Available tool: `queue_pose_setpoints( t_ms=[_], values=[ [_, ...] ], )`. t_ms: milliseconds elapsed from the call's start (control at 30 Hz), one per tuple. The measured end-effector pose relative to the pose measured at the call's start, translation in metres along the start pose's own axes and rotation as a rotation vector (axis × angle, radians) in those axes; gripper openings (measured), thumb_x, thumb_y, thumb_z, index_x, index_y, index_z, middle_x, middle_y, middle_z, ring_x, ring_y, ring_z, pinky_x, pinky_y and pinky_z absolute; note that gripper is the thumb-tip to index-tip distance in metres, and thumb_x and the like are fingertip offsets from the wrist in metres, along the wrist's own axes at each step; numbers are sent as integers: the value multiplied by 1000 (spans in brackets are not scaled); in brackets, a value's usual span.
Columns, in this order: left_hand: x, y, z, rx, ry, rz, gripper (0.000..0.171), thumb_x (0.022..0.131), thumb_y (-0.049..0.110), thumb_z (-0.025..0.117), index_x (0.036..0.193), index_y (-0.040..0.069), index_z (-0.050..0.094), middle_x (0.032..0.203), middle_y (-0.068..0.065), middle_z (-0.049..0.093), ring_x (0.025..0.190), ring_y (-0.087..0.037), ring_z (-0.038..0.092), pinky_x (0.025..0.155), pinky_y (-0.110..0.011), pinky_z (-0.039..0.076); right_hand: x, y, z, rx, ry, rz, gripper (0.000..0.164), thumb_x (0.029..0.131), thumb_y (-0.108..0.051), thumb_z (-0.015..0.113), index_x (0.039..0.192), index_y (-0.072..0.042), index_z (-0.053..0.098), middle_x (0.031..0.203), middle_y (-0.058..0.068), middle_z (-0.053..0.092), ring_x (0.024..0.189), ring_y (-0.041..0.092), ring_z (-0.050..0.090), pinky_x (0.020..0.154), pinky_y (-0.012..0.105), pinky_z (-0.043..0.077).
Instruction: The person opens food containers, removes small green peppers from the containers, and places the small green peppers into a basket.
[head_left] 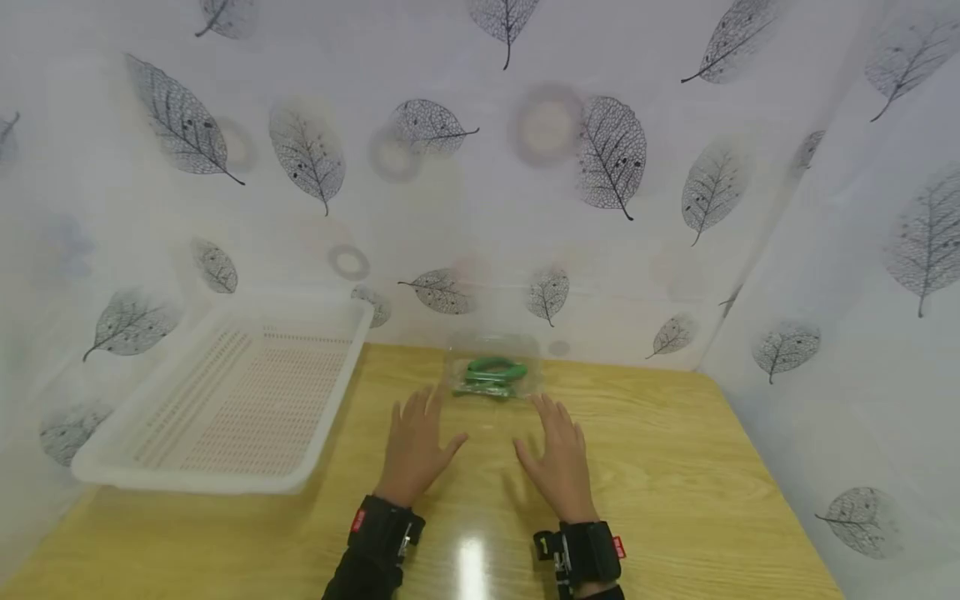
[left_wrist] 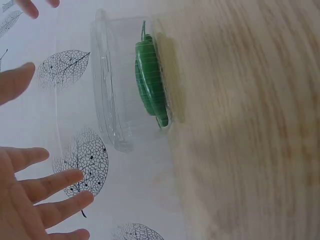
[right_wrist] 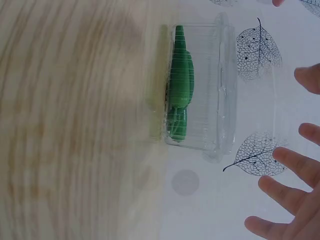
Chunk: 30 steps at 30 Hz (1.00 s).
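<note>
A clear plastic box (head_left: 459,343) stands on the table near the back wall, with long green peppers (head_left: 516,372) inside. Both wrist views show the peppers (left_wrist: 150,75) lying along the bottom of the box, one of them with a thin stem at its end. My left hand (head_left: 414,450) is in front of the box on its left side, fingers spread and thumb pointing inward. Mirroring it, my right hand (head_left: 561,467) has its fingers extended toward the box's right front corner. Neither hand holds anything.
A large white plastic basket (head_left: 330,417) with a slotted bottom stands to the left of the hands. Behind and to the right, white sheeting printed with dark leaves (head_left: 611,154) borders the wood-grain table (head_left: 675,467). Black straps with small devices (head_left: 592,550) circle both wrists.
</note>
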<state>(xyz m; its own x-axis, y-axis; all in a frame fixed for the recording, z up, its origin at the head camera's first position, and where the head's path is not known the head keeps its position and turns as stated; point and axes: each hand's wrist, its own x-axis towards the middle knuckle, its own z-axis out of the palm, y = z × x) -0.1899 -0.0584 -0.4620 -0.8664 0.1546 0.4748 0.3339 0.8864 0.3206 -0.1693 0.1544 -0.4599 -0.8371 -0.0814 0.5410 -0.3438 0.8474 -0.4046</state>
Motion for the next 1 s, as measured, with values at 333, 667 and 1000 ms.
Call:
queue_pose_setpoints(
  t_ms=[333,667,1000],
  values=[
    [35,-16,2,-217,-23,29,65,83,22,71,135,-5,42,128,-23,54,116,-36,54,97,-47,44,32,27,11,109,46,27,61,79,-15,74,132,-2,49,130,19,55,119,36,52,99,49,43],
    [76,-19,7,-251,-303,-231,80,80,41,70,138,-5,39,133,-27,49,119,-41,50,96,-51,45,71,45,20,230,-167,167,67,80,-20,74,137,-1,43,138,22,47,128,39,43,105,51,37],
    [83,-20,24,-312,-341,-248,66,79,33,70,135,6,49,115,-19,64,106,-36,59,86,-51,49,73,50,33,240,-207,170,61,78,-16,75,130,1,49,133,22,51,124,39,47,104,51,38]
  ],
)
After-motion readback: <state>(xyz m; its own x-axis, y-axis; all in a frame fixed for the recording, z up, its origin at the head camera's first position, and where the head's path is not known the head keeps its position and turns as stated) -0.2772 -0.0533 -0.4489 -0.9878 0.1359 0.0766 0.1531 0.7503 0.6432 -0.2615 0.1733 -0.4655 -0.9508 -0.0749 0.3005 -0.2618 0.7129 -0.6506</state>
